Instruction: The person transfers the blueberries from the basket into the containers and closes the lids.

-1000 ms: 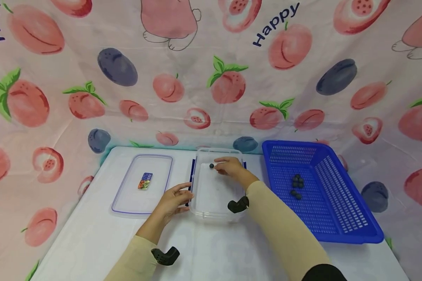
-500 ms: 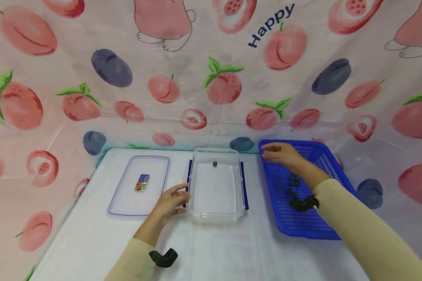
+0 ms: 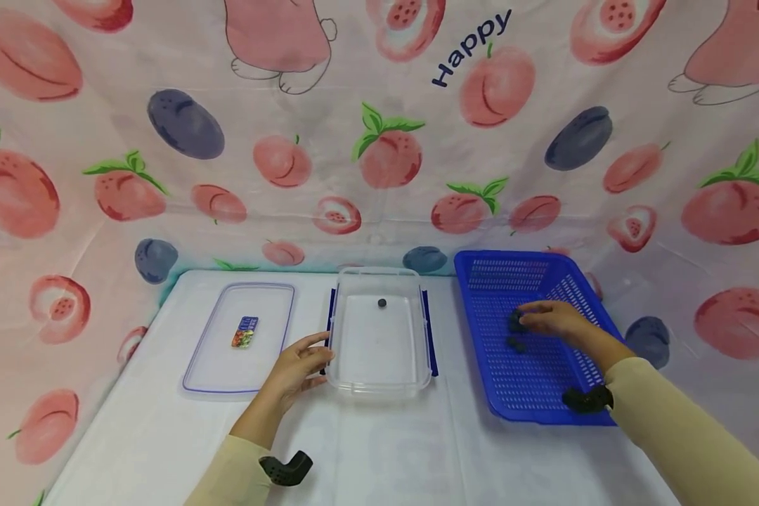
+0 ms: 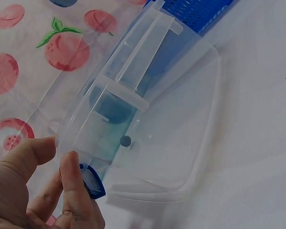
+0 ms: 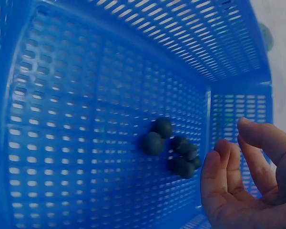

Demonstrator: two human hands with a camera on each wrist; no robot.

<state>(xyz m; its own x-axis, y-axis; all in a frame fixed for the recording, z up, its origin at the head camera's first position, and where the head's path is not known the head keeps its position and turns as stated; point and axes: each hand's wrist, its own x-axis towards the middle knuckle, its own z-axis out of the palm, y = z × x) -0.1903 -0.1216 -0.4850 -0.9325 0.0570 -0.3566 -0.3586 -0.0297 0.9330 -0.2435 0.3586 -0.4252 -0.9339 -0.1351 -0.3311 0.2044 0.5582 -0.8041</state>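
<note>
A clear plastic food container (image 3: 379,344) with blue side latches stands on the table, one blueberry (image 3: 382,303) inside toward its far end. My left hand (image 3: 299,369) holds the container's left side, thumb and fingers at the rim by a blue latch (image 4: 93,181). Over on the right, my right hand (image 3: 559,322) reaches into a blue perforated basket (image 3: 500,393). Its fingers are loosely bent, with a gap between thumb and fingertips and nothing between them. Several dark round blueberries (image 5: 181,157) lie on the basket floor just beyond those fingertips.
The container's clear lid (image 3: 218,365), edged in blue and bearing a small printed label (image 3: 245,332), lies flat to the left. A white cloth covers the table (image 3: 379,450). Behind it hangs a fruit-print curtain (image 3: 240,190).
My right hand has left the container, where it let go of a blueberry, and moved right and down into the basket. The left hand stays at the container's side.
</note>
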